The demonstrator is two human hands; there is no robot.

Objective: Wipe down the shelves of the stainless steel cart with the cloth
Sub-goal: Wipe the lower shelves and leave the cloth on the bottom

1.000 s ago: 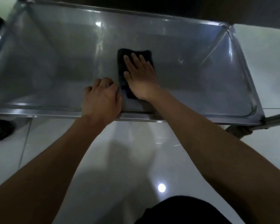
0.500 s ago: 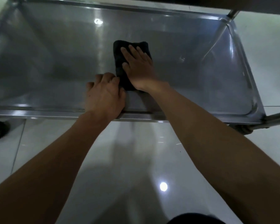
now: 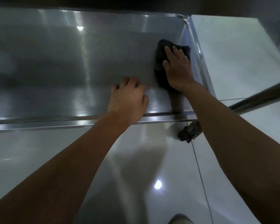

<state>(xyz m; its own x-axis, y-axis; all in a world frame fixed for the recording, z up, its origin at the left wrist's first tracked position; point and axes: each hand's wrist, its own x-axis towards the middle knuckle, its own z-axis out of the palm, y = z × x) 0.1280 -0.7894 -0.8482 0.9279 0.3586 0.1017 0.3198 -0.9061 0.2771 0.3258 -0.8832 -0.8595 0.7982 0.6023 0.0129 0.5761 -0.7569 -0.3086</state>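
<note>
The stainless steel cart shelf (image 3: 58, 65) fills the upper half of the head view, a shallow tray with raised rims. A dark cloth (image 3: 160, 62) lies bunched on it near the right rim. My right hand (image 3: 176, 67) presses flat on the cloth, fingers spread, covering most of it. My left hand (image 3: 128, 97) rests on the shelf just inside the front rim, fingers curled down on the metal, holding nothing. The two hands are a little apart.
The cart's front rim (image 3: 55, 122) runs across the view. A round steel handle bar (image 3: 259, 97) juts out at the right. A caster wheel (image 3: 189, 131) shows under the front right corner. Glossy white floor tiles (image 3: 136, 175) lie below.
My right hand has slid the cloth from the shelf's middle to its right side. The left hand stayed by the front rim, and my view has shifted right.
</note>
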